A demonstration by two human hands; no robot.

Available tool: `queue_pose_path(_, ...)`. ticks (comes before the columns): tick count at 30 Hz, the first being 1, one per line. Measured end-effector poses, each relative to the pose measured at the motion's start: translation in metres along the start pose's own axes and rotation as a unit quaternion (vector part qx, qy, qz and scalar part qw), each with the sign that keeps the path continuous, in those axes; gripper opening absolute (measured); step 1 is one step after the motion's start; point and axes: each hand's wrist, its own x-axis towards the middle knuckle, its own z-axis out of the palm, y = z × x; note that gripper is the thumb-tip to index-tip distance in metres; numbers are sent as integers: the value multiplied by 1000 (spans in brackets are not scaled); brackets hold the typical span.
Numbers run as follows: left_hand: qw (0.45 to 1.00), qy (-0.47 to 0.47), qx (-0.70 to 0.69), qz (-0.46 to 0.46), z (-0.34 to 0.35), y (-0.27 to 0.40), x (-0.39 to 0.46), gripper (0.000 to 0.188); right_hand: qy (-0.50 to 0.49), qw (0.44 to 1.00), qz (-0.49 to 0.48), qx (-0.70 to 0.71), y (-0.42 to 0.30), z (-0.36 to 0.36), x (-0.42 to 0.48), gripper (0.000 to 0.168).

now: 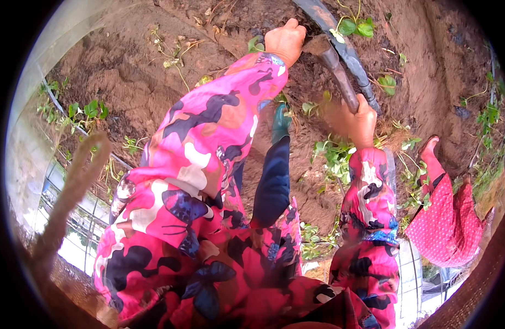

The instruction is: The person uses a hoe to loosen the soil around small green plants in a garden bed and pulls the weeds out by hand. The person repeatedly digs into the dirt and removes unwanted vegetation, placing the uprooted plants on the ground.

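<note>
My right hand [362,121] grips the shaft of a brown hand tool [338,74], probably a digging tool. Its broader end points away from me, close to the soil beside a grey hose [351,55]. My left hand [286,40] is curled into a fist low over the soil, just left of the tool's end. Its fingertips are turned away, so whether they hold anything is hidden. A small green leaf [255,44] shows at the fist's left side. Leafy green plants [334,158] grow below my right hand, partly covered by the forearm.
Brown soil [137,70] carries scattered seedlings [88,112] and withered stems [174,59]. A green boot [281,121] stands between my arms. Another person's red dotted garment [445,230] is close on the right. A thin line [57,105] runs along the left; a blurred loop [81,164] hangs near the camera.
</note>
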Motion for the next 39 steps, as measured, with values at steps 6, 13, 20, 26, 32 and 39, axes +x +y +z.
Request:
queue_pose_path(6, 1000, -4, 13, 22, 8, -2, 1, 3, 22, 998, 6, 55, -11, -8, -47, 21)
queue_pose_path(13, 996, -75, -32, 26, -4, -11, 5, 16, -9, 987, 152, 51, -35, 14, 6, 21)
queue_pose_path(20, 983, -99, -153, 6, -42, -24, -20, 50, 26, 965, 182, 185, -53, 16, -33, 16)
queue_pose_path(26, 983, -113, -141, -36, -51, -27, -22, 52, 67, 958, 208, 186, -49, 19, -41, 18)
queue_pose_path(32, 986, -68, -120, -99, -52, -22, -26, 45, 61, 968, 197, 141, -53, 27, -26, 19)
queue_pose_path(39, 998, -39, 48, 6, -36, 2, -12, 32, 93, 927, 221, 287, -56, 15, -69, 11)
